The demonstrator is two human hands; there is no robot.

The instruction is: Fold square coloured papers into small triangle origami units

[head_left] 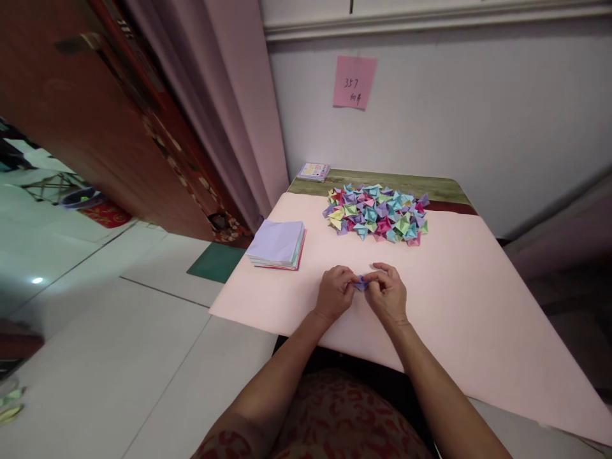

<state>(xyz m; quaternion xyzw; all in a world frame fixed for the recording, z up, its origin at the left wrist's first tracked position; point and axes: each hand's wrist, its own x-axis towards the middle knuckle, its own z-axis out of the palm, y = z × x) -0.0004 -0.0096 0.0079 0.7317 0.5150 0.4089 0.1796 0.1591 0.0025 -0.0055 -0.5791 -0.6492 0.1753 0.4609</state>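
Between my hands is a small folded piece of purple origami paper (361,284), held just over the pink table covering. My left hand (335,292) pinches its left side between thumb and fingers. On the opposite side my right hand (388,294) grips it the same way, with one finger raised away from the paper. The fingertips cover much of the folds. Beyond my hands lies a pile of small folded paper pieces (377,213) in many colours. To the left sits a stack of square paper sheets (277,243), with a lilac sheet on top.
A pink sheet (459,299) covers most of the table, whose green wood-patterned top (440,188) shows at the back. A small printed packet (313,171) lies at the far left corner. A pink note (354,83) hangs on the wall. At left are a curtain (239,95) and a door (105,108).
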